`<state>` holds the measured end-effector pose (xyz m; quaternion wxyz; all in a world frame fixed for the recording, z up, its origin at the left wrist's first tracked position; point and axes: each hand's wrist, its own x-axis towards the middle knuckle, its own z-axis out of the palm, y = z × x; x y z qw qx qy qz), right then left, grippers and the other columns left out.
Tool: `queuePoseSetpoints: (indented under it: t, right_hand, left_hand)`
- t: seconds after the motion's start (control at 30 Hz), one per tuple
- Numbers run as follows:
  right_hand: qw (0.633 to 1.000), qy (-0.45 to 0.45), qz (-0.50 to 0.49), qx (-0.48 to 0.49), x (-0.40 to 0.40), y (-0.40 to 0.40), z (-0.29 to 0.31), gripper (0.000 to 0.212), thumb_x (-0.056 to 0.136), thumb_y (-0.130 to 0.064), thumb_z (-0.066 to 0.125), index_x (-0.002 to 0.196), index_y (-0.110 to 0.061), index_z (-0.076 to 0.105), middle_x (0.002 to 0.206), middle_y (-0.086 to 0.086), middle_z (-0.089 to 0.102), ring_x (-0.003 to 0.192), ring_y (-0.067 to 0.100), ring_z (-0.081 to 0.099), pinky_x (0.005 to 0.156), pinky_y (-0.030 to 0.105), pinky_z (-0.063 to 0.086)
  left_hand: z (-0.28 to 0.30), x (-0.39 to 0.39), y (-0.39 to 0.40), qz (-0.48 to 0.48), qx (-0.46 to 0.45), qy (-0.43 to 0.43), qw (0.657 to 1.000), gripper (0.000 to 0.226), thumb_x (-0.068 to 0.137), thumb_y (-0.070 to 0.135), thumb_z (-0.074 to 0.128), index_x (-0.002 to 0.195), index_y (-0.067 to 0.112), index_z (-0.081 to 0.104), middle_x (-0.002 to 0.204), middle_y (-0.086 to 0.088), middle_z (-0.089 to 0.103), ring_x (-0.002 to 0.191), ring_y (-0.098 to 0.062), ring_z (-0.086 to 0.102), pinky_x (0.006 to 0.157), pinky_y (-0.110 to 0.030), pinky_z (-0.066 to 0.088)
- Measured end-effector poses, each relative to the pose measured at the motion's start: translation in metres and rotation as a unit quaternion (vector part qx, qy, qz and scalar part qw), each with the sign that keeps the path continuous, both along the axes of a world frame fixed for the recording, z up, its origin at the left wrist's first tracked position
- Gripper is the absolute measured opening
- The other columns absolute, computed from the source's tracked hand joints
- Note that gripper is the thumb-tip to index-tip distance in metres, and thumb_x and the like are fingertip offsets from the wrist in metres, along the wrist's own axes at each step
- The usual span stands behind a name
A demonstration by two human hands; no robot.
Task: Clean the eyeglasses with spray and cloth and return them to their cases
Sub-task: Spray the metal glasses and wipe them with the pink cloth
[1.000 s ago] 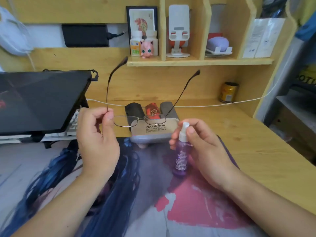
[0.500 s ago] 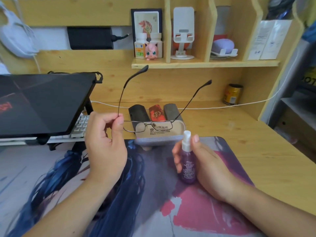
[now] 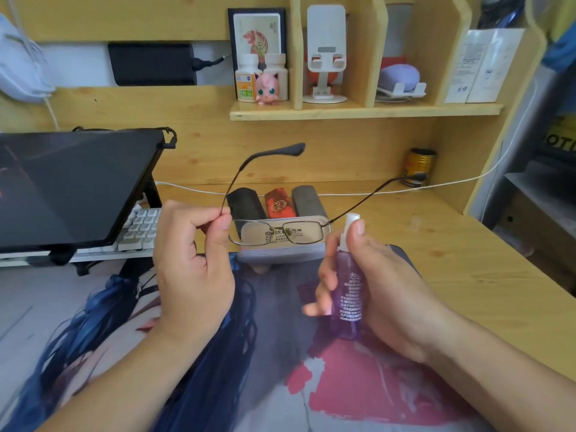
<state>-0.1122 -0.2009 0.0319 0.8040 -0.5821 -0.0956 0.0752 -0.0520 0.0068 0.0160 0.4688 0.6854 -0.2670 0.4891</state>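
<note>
Spray bottle [image 3: 347, 302] nozzle behind forefinger

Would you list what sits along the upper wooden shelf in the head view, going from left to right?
Framed tiger picture → white phone stand → lilac case on its holder → white paper packets.

Spray bottle [image 3: 347, 294] translucent purple, white nozzle; eyeglasses [image 3: 280, 233] thin dark metal frame; desk mat [image 3: 358, 397] blue-red print.
</note>
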Motion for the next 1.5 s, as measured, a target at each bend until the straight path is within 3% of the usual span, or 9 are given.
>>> queuePoseSetpoints:
  t: [0.07,0.17,0.27,0.53,0.8,1.0,1.1,1.3,1.5]
  right_hand:
    - [0.999,0.047,-0.006,0.0,-0.003,0.0,0.005,0.057,0.093,-0.067,0.04,0.09,-0.011,0.051,0.064,0.01,0.043,0.05,0.023,0.039,0.056,0.037,0.044]
    - [0.993,0.104,-0.028,-0.039,-0.008,-0.001,0.009,0.072,0.083,-0.081,0.039,0.073,-0.011,0.051,0.056,0.009,0.038,0.044,0.021,0.032,0.049,0.031,0.029]
    - [0.987,0.135,-0.059,-0.07,-0.008,0.0,0.008,0.074,0.082,-0.083,0.042,0.062,-0.012,0.049,0.053,0.009,0.036,0.042,0.02,0.03,0.049,0.032,0.027]
    - [0.978,0.155,-0.083,-0.109,-0.007,0.005,0.009,0.074,0.083,-0.082,0.042,0.059,-0.013,0.048,0.052,0.008,0.037,0.042,0.021,0.029,0.048,0.031,0.028]
    - [0.968,0.161,-0.124,-0.146,-0.004,0.011,0.007,0.06,0.09,-0.066,0.045,0.063,-0.012,0.048,0.051,0.008,0.037,0.041,0.021,0.029,0.047,0.031,0.029]
    - [0.97,0.145,-0.134,-0.143,-0.008,0.009,0.011,0.074,0.084,-0.082,0.04,0.061,-0.012,0.049,0.053,0.01,0.04,0.042,0.023,0.033,0.049,0.032,0.031]
    - [0.971,0.11,-0.124,-0.173,-0.013,0.015,0.015,0.075,0.086,-0.08,0.037,0.06,-0.011,0.049,0.053,0.012,0.041,0.042,0.023,0.035,0.049,0.032,0.032]
    - [0.967,0.082,-0.086,-0.225,-0.015,0.029,0.018,0.071,0.079,-0.08,0.04,0.061,-0.013,0.05,0.053,0.011,0.044,0.041,0.023,0.036,0.047,0.031,0.032]
    - [0.962,0.086,-0.105,-0.235,-0.015,0.027,0.018,0.062,0.09,-0.064,0.039,0.062,-0.01,0.049,0.054,0.012,0.041,0.04,0.022,0.034,0.047,0.03,0.032]
  left_hand:
    - [0.001,-0.001,0.001,0.004,0.005,-0.009,1.0,0.005,0.103,0.014,0.051,0.104,0.013,0.055,0.099,0.008,0.05,0.086,-0.03,0.054,0.075,-0.046,0.046]
    - [0.003,-0.003,0.0,0.01,0.018,-0.024,0.999,0.004,0.103,0.012,0.05,0.103,0.012,0.055,0.1,0.011,0.049,0.087,-0.024,0.052,0.078,-0.035,0.044]
    - [0.004,-0.005,-0.002,0.012,0.036,-0.037,0.999,0.004,0.102,0.01,0.051,0.101,0.012,0.054,0.097,0.008,0.05,0.086,-0.024,0.051,0.079,-0.03,0.042]
    - [0.005,-0.009,-0.007,0.015,0.062,-0.056,0.996,0.004,0.1,0.006,0.052,0.099,0.01,0.054,0.094,0.002,0.048,0.088,-0.014,0.048,0.085,-0.017,0.038]
    - [0.005,-0.01,-0.009,0.013,0.062,-0.056,0.996,0.005,0.099,0.004,0.053,0.099,0.009,0.053,0.094,0.001,0.048,0.088,-0.013,0.047,0.085,-0.017,0.038]
    - [0.005,-0.009,-0.008,0.021,0.062,-0.056,0.996,0.005,0.097,0.002,0.054,0.098,0.006,0.056,0.093,0.001,0.049,0.088,-0.012,0.047,0.084,-0.016,0.037]
    - [0.004,-0.009,-0.011,0.029,0.062,-0.05,0.996,0.004,0.095,-0.001,0.056,0.095,0.0,0.061,0.091,-0.001,0.051,0.086,-0.014,0.047,0.082,-0.017,0.038]
    - [0.004,-0.014,-0.021,-0.002,0.089,-0.054,0.995,0.011,0.094,0.001,0.057,0.1,0.009,0.054,0.089,-0.004,0.053,0.082,-0.02,0.05,0.08,-0.018,0.039]
    - [0.004,-0.015,-0.024,-0.006,0.088,-0.045,0.995,0.009,0.094,0.001,0.057,0.099,0.009,0.054,0.088,-0.006,0.053,0.08,-0.02,0.05,0.077,-0.019,0.039]
